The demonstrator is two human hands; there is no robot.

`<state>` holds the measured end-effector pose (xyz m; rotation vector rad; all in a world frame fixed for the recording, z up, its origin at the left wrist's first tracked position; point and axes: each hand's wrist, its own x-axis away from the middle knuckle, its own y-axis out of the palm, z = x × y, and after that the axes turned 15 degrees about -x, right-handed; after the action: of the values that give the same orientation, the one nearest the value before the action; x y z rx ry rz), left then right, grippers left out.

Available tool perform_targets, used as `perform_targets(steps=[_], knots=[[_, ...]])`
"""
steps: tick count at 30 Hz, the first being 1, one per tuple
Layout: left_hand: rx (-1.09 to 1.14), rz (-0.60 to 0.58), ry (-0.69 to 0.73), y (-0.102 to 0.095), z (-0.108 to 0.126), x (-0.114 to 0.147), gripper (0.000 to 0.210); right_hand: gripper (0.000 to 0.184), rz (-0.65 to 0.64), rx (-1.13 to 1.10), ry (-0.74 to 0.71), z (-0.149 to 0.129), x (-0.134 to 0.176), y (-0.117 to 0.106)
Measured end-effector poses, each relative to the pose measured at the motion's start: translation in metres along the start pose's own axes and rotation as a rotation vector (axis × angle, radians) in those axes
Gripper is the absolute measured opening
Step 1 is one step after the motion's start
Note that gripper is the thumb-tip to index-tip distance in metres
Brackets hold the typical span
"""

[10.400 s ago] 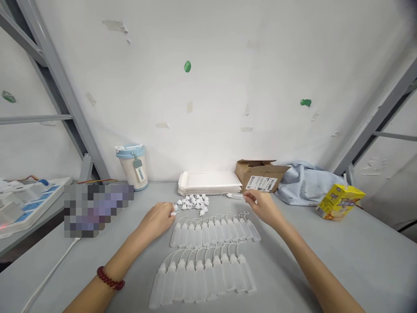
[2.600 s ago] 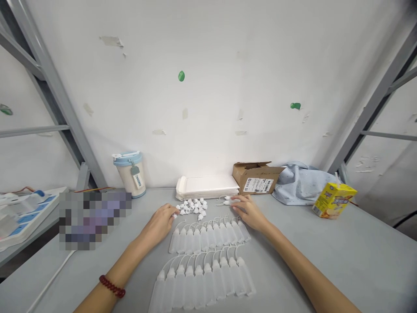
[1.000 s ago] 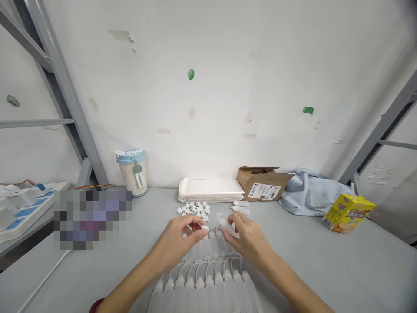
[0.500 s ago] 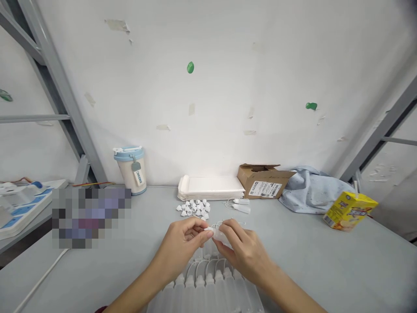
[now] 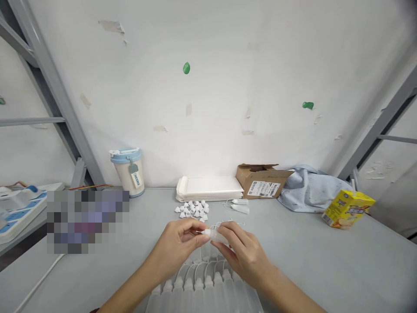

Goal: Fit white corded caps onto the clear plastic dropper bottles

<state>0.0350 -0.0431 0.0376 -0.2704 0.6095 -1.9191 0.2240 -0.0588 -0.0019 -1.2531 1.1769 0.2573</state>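
In front of me, my right hand point(image 5: 246, 250) is closed around a small translucent plastic squeeze bottle point(image 5: 219, 236), which lies on its side with its top toward the left. My left hand point(image 5: 180, 241) pinches the white cap point(image 5: 206, 232) at the bottle's top between thumb and fingertips. Whether the cap is fully seated cannot be made out. Below the hands lies a row of similar translucent bottles point(image 5: 198, 300) with white tops and thin looped strings. Beyond my fingers is a pile of loose white caps point(image 5: 192, 209).
Two small bottles point(image 5: 241, 209) with strings lie behind my right hand. At the wall are a stack of white trays point(image 5: 210, 189), an opened cardboard box point(image 5: 262, 180), bluish cloth point(image 5: 309, 187) and a lidded cup point(image 5: 130, 174). A yellow carton point(image 5: 348, 208) stands right; a power strip point(image 5: 29, 213) left.
The view has shifted slightly. My left fingertips have moved a little along the bottle's top, so more of the white cap shows. Both hands keep their grip.
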Motion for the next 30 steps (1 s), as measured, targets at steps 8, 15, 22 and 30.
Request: perform_targets(steps=[8, 15, 22, 30], knots=[[0.087, -0.101, -0.058, 0.0002, 0.002, -0.0016, 0.026, 0.015, 0.016, 0.066, -0.083, -0.0005, -0.0015, -0.0016], [0.211, -0.245, -0.175, -0.0039, 0.0, -0.0012, 0.032, 0.021, -0.018, 0.2, -0.199, -0.0014, 0.0018, -0.0044], [-0.031, -0.051, -0.007, 0.0004, -0.0015, -0.0003, 0.02, 0.014, 0.047, -0.086, 0.006, -0.0018, -0.0024, 0.0018], [-0.04, 0.116, -0.034, 0.0006, 0.0002, 0.0016, 0.024, 0.01, 0.107, -0.177, 0.166, 0.0013, -0.0009, 0.0048]])
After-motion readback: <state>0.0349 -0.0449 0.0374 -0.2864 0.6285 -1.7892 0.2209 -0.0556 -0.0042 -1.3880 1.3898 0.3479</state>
